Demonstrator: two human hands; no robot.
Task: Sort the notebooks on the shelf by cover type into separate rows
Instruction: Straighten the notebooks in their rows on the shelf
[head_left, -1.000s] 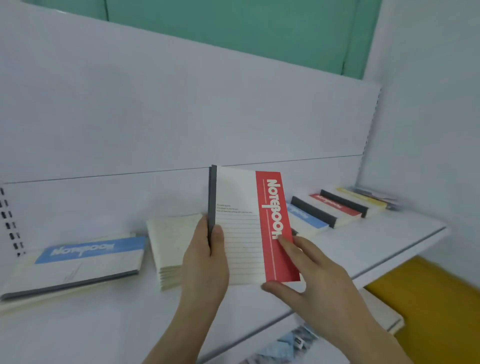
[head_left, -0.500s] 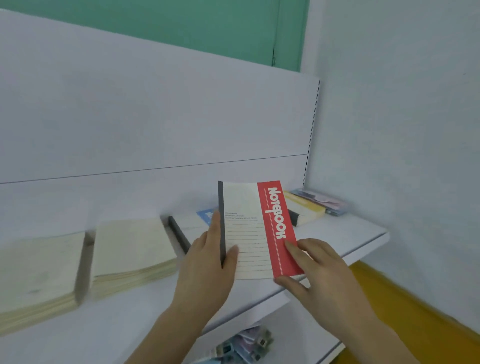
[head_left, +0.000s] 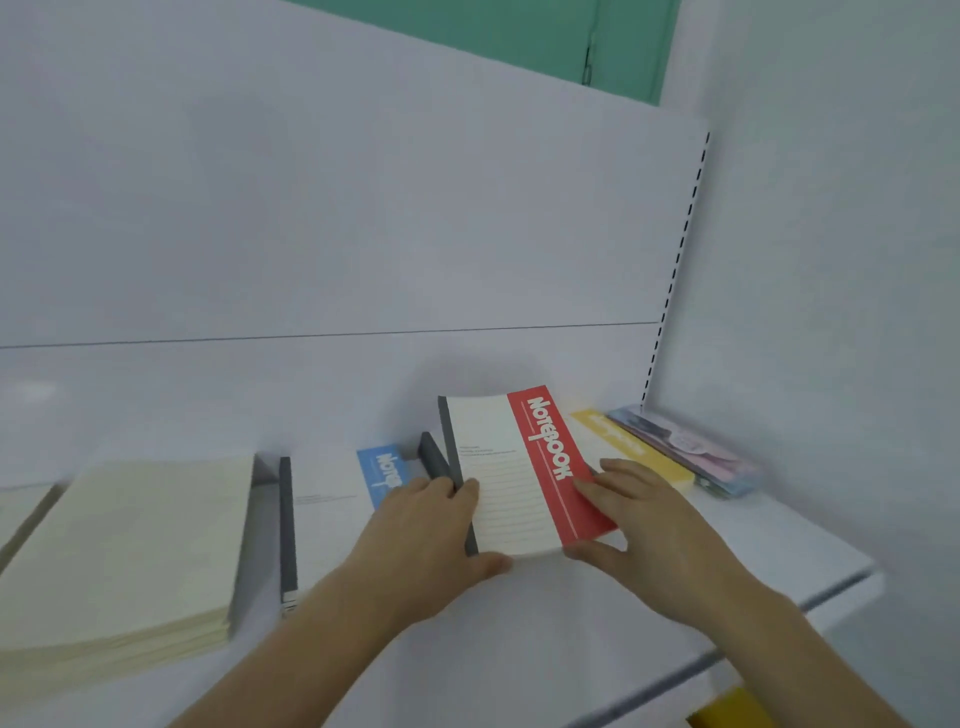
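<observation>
A red-and-white notebook (head_left: 511, 473) with a dark spine is tilted just above the white shelf (head_left: 753, 551). My left hand (head_left: 431, 535) grips its spine edge, thumb on the cover. My right hand (head_left: 644, 530) holds its red right edge, fingers on the cover. Behind it a dark spine (head_left: 434, 460) of another notebook shows. To its left lies a blue-striped notebook (head_left: 337, 499), partly hidden by my left hand. A yellow-striped notebook (head_left: 634, 452) lies to the right. A plain cream stack (head_left: 135, 545) sits at the left.
A pastel patterned packet (head_left: 685, 449) lies at the shelf's far right end against the side wall. Another cream stack (head_left: 15, 509) shows at the left edge. The white back panel stands close behind. Something yellow (head_left: 727, 709) lies below the shelf edge.
Both hands have carried the red notebook rightward and lowered it toward the shelf, tilting it flatter. The view has shifted right; the red-striped notebook on the shelf is now covered.
</observation>
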